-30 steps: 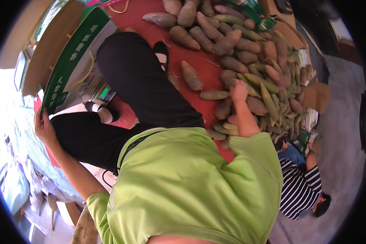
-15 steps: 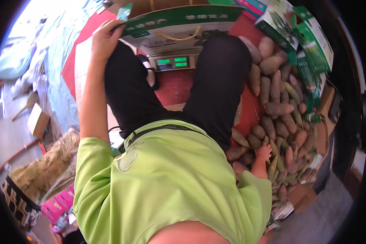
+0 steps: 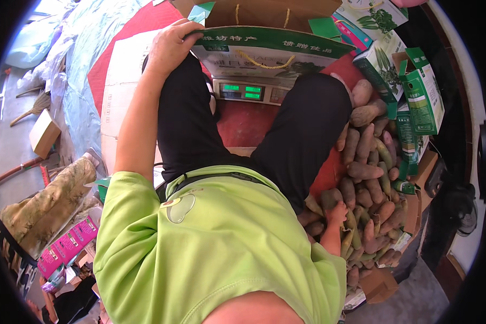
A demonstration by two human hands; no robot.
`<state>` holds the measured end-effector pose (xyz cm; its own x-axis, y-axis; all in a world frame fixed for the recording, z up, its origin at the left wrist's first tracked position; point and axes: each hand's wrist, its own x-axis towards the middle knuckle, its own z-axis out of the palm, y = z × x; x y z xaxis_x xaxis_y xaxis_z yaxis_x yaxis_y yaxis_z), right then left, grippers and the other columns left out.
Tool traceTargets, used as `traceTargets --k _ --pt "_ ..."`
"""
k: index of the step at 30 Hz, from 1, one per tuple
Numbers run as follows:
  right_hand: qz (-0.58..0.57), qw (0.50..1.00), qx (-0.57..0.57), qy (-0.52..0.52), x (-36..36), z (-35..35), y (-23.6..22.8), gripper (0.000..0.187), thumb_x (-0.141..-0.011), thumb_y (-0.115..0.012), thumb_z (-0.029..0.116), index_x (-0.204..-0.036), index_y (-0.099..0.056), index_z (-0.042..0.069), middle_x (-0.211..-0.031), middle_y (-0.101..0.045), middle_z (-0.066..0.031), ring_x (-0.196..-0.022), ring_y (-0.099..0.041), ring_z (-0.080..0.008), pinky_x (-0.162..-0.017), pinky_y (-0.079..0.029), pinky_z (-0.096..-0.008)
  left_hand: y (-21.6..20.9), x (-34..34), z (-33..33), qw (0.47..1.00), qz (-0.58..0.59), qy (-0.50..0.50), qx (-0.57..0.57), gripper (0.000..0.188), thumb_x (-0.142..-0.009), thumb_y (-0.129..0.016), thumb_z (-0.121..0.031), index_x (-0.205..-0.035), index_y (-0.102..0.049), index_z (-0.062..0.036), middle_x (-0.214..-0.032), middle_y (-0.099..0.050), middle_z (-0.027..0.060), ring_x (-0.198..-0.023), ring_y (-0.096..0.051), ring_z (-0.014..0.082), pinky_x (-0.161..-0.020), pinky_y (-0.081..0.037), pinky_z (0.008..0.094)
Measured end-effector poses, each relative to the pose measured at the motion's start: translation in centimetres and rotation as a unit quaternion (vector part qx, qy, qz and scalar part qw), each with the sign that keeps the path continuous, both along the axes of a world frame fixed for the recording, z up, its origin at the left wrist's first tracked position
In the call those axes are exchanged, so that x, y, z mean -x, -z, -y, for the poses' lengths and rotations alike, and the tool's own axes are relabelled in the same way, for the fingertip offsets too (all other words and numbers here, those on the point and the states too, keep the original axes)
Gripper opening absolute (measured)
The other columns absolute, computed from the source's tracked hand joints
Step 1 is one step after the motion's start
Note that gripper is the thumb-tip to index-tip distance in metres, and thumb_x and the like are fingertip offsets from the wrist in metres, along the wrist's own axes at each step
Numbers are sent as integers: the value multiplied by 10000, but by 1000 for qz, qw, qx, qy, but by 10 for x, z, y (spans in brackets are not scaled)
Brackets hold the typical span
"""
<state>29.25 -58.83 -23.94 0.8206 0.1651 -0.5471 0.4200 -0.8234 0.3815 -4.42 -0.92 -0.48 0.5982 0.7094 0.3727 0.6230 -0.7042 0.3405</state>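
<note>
A: What's around?
B: Green-and-white boxes (image 3: 424, 100) crowd the upper right, a broom (image 3: 36, 106) lies upper left, and the right knee (image 3: 321, 102) stands between the carton (image 3: 278, 46) and the root vegetables (image 3: 364, 171).
A: The carton?
B: Top centre, open-mouthed beyond the digital scale (image 3: 247, 92), its bottom hidden. Printed cardboard, with twisted yellow cords (image 3: 267, 66).
A: And the heap?
B: Lower right: plump, tapering, brown to green.
A: Each grip?
B: The left hand (image 3: 170, 47) pinches the carton's near left corner. The right hand (image 3: 337, 214) touches the heap; fingers partly hidden, I can't tell how open or whether it holds one.
</note>
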Motion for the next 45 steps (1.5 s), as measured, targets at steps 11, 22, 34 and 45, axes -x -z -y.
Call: traceTargets --k 11,22,34,45 --pt "6 820 -557 -133 -88 -195 -150 618 -607 -757 74 -1186 -541 65 -1171 -547 -154 -1099 -492 -341 -955 -380 -410 0 6 -1 1000 -2 -12 19 149 -829 -605 -151 -953 -662 -92 -881 -647 69 -808 -634 287 -701 -488 345" --pt "-85 672 -545 -495 -6 -465 -308 556 -637 -698 127 -1167 -546 57 -1116 -591 -149 -1053 -551 -320 -913 -437 -368 -2 7 -1 999 -15 -13 30 133 -841 -592 -162 -939 -667 -113 -889 -652 52 -824 -634 279 -710 -488 362" --pt "-155 841 -234 -463 111 -589 -240 463 -703 -706 195 -1151 -597 151 -1150 -624 -87 -1084 -575 -300 -897 -467 -407 -6 9 2 999 -1 0 37 131 -824 -600 -115 -932 -671 -102 -860 -643 58 -805 -630 273 -700 -486 352" --pt "-337 763 -314 -453 114 -585 -236 424 -774 -640 170 -1187 -599 88 -1144 -628 -118 -1062 -594 -242 -906 -468 -354 -4 7 3 998 16 -6 60 117 -844 -594 -174 -923 -675 -146 -866 -640 41 -811 -626 283 -691 -488 369"
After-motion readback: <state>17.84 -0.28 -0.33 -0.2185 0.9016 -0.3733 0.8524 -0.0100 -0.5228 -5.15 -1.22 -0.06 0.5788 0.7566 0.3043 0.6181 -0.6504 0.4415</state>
